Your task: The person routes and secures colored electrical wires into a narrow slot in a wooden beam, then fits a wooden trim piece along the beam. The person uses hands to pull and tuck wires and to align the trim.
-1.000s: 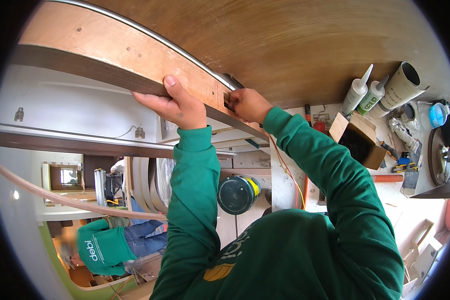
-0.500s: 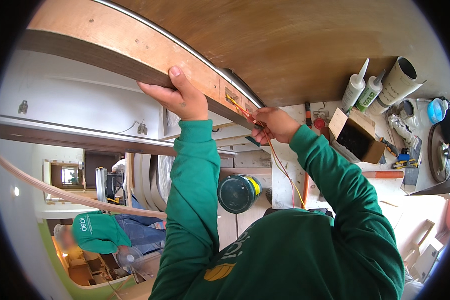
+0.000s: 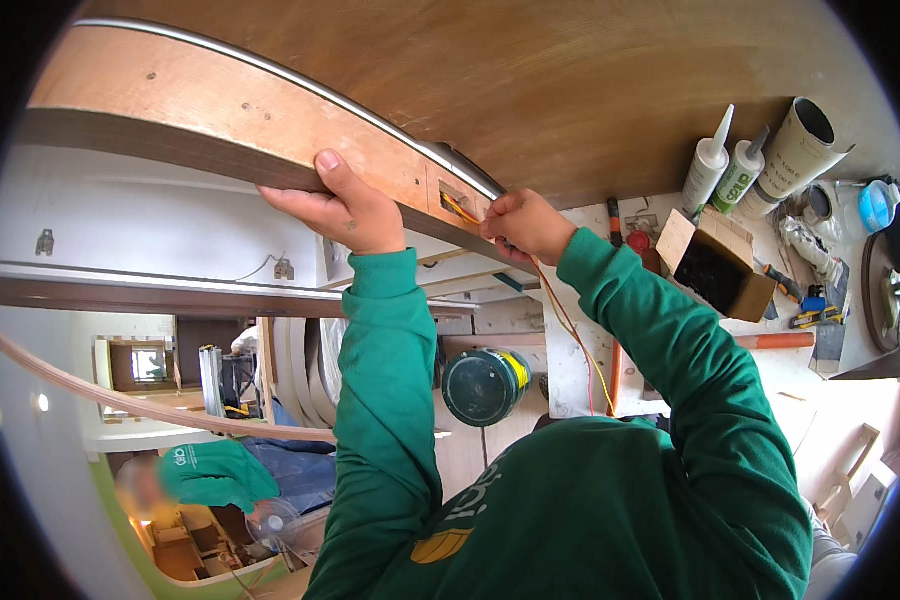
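A long wooden board (image 3: 210, 105), with a pale face and a dark brown edge, runs from the upper left toward the middle. My left hand (image 3: 360, 212) holds it by the dark edge, thumb up against the pale face and palm against the edge. Near the board's right end is a small rectangular cutout (image 3: 460, 198) with yellow and orange-red wires in it. Just beside that opening, my right hand (image 3: 532, 228) pinches the wires (image 3: 576, 340), its fingers bent and partly hiding them. From there the wires hang down toward my chest.
To the right, a worktop (image 3: 570, 375) carries sealant cartridges (image 3: 706, 178), an open cardboard box (image 3: 715, 265), a roll of sandpaper (image 3: 795, 155) and hand tools. Below the board stands a dark bucket (image 3: 475, 388). A co-worker in green (image 3: 215, 475) is at lower left, near a fan (image 3: 273, 522).
My right hand has moved slightly up and left, closer to the cutout, with the wires. My left hand stays on the board, which appears shifted a little left and down.
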